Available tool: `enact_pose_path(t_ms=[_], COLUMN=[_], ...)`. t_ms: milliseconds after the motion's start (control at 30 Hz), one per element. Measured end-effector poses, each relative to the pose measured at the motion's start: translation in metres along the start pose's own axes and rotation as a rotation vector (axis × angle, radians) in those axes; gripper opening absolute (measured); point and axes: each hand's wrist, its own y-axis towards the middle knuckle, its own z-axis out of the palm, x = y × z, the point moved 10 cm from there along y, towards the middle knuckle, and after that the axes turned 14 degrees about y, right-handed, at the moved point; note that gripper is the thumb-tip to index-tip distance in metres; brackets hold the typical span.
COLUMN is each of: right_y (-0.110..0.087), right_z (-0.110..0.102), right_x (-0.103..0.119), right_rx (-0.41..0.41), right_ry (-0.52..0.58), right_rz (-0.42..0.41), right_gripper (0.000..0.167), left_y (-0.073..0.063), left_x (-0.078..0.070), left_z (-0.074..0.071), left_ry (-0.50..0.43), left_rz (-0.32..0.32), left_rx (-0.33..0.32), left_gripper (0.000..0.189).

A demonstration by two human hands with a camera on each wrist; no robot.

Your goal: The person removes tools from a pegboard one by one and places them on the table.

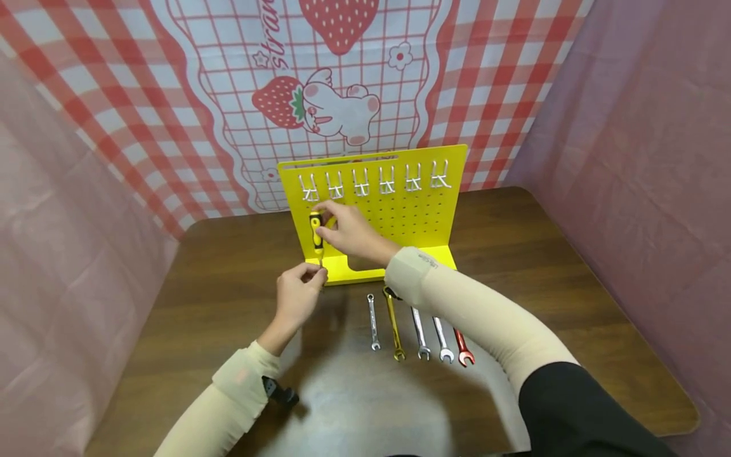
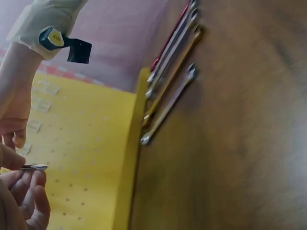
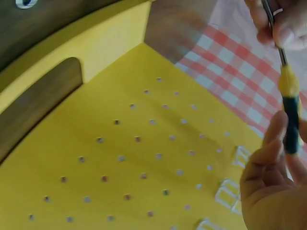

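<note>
A screwdriver with a yellow and black handle stands nearly upright in front of the yellow pegboard's left side. My right hand holds the top of the handle between thumb and fingers. Lower down, my left hand pinches the metal shaft. The right wrist view shows the right-hand fingers on the dark part of the handle, with the left fingertips around the shaft. In the left wrist view the shaft's end pokes out between the left fingers; the handle is hidden there.
The yellow pegboard stands at the back of the wooden table, with a row of metal hooks along its top. Several wrenches lie before it, including a gold one and a red one. My right forearm covers some.
</note>
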Motion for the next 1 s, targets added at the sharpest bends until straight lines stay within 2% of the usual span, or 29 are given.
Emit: enact_pose_path(t_ms=[167,267,467,700,800,1000], right_y=[-0.014,-0.024,-0.041,-0.055,-0.060,-0.064], right_z=[0.002,0.007,0.022,0.033,0.036,0.038], right_x=[-0.033,-0.053,-0.082,-0.106,-0.112,-0.118], right_rx=[0.084,0.157,0.267,0.334,0.352,0.359], right_ry=[-0.163,-0.219,-0.276,-0.292,-0.314,-0.327], right_rz=[0.120,0.174,0.193,0.270,0.275,0.265], right_gripper=[0.034,0.029,0.017,0.021,0.019,0.012], left_y=[-0.017,-0.028,-0.047,-0.061,-0.063,-0.064], left_x=[0.010,0.018,0.030,0.039,0.040,0.030], left_z=[0.020,0.033,0.060,0.079,0.083,0.087], left_ry=[0.054,0.060,0.125,0.131,0.176,0.304], left_rz=[-0.057,-0.087,-0.114,-0.195,-0.183,-0.089], left_rx=[0.096,0.165,0.291,0.402,0.417,0.430], left_gripper=[0.008,0.007,0.012,0.016,0.018,0.024])
